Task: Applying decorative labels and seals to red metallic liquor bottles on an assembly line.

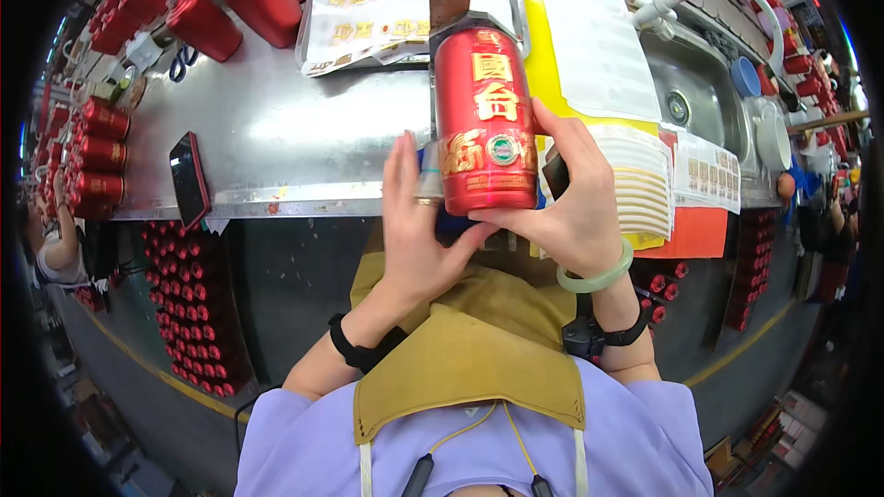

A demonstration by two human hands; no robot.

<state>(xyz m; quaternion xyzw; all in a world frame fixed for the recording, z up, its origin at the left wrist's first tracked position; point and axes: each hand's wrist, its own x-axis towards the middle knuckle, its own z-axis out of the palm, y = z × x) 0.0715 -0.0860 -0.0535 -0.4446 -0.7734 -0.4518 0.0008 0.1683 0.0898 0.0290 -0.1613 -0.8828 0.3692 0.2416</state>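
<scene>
A red bottle (486, 120) with raised gold characters and a small round green-and-silver seal stands in front of me over the table's near edge. My right hand (582, 207) is closed on its lower right side, thumb under the base and fingers along the side. A small dark thing (555, 175) shows between that hand and the bottle; I cannot make out what it is. Just left of the bottle is my left hand (414, 244), open, its fingers stretched upward and its thumb toward the base. One of its fingers has a grey covering (430, 172) and a ring.
A tray with printed gold label sheets (364, 0) lies at the back. Blue-handled scissors (182, 63), a phone (190, 180) and red bottles (262, 0) are at left. White sheets (599, 46), curved strips (635, 184) and a sink (695, 83) are at right.
</scene>
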